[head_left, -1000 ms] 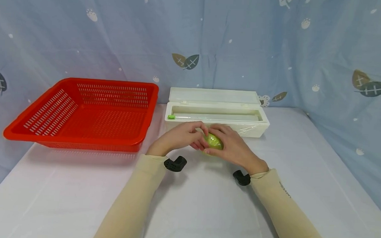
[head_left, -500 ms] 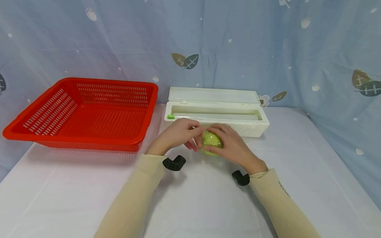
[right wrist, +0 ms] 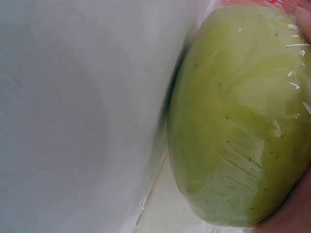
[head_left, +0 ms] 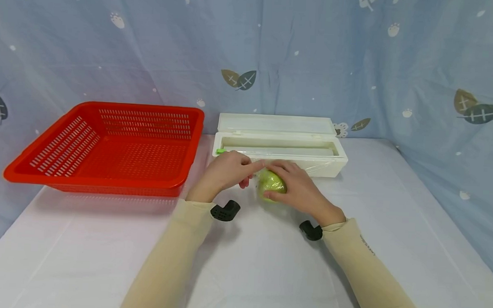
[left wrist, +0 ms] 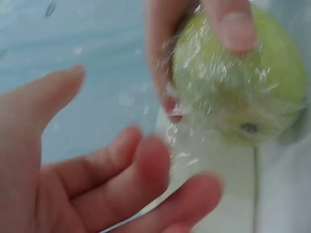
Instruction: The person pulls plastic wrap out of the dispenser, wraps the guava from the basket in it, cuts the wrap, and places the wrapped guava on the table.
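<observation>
A speckled yellow-green pear [head_left: 273,182] sits on the white table, covered in crinkled cling film. My right hand [head_left: 300,188] grips it from the right, with thumb and fingers curled round its sides. Loose film [left wrist: 189,131] bunches at the pear's left end, near its dark tip. To the left of the pear, my left hand [head_left: 229,171] has its thumb and bent fingers apart, with nothing held between them in the left wrist view. Its forefinger reaches toward the right hand's fingertips in the head view.
Behind the hands stands a white cling film box [head_left: 324,166], its lid raised, with a roll [head_left: 279,151] inside and a green slider [head_left: 220,151] at its left. A red plastic basket [head_left: 179,183] is on the left. A blue patterned curtain [head_left: 294,92] hangs behind the table.
My left hand has drawn leftward off the pear, its fingers spreading from the film. More of the pear now shows. My right hand keeps its grip, nearly in place.
</observation>
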`<state>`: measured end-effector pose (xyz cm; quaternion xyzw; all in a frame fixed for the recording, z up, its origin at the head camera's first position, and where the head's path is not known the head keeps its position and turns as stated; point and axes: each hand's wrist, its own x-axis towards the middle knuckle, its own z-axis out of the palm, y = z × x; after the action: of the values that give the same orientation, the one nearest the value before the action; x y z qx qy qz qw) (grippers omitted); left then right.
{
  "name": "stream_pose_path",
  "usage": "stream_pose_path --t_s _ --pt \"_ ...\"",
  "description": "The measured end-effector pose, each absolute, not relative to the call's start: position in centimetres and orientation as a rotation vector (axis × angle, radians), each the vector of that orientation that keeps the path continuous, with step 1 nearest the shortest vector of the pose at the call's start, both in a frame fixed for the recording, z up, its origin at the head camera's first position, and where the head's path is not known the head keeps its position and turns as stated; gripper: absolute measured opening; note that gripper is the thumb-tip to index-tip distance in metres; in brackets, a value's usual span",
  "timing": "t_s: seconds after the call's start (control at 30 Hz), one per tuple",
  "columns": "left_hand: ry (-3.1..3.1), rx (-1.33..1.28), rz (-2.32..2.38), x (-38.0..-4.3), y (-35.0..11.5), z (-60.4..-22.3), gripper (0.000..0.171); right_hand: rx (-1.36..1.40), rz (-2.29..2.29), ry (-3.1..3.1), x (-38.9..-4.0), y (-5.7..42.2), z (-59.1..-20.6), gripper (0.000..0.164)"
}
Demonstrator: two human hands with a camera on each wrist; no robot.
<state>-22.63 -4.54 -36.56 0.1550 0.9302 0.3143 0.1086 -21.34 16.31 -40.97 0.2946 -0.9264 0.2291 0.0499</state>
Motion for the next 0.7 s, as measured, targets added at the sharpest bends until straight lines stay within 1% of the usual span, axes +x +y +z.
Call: stream_pose_path --t_s 0.07,0.13,0.2,0.3,0.37,0.5,0.7 --pt "2.894 0.439 0.833 -22.3 -3.8 -36.2 0.058 0.892 0.67 -2.816 -21.3 16.2 -41.0 0.075" --pt "3.019 0.45 0.746 -21.9 -3.2 -36.2 0.054 0.88 0.652 -2.812 -21.2 16.1 -40.9 0.078" --pt "3.107 0.486 0.695 -21.7 -2.7 -36.3 0.042 0.869 0.653 -2.813 -21.2 15.9 -40.9 0.079" --pt "3.178 0.579 0.724 -21.7 -2.4 -36.6 0.023 0.862 0.693 -2.824 -21.3 15.8 -41.0 0.086" --pt "3.186 0.668 0.755 -21.7 -2.2 -36.7 0.014 0.845 0.724 -2.832 -21.4 15.9 -41.0 0.092" --pt "3.154 0.825 0.797 -21.7 -1.7 -36.8 0.012 0.824 0.803 -2.833 -21.6 16.2 -41.1 0.102" --pt "3.136 0.963 0.714 -21.3 -1.2 -36.5 0.012 0.812 0.845 -2.848 -21.6 16.4 -40.9 0.108"
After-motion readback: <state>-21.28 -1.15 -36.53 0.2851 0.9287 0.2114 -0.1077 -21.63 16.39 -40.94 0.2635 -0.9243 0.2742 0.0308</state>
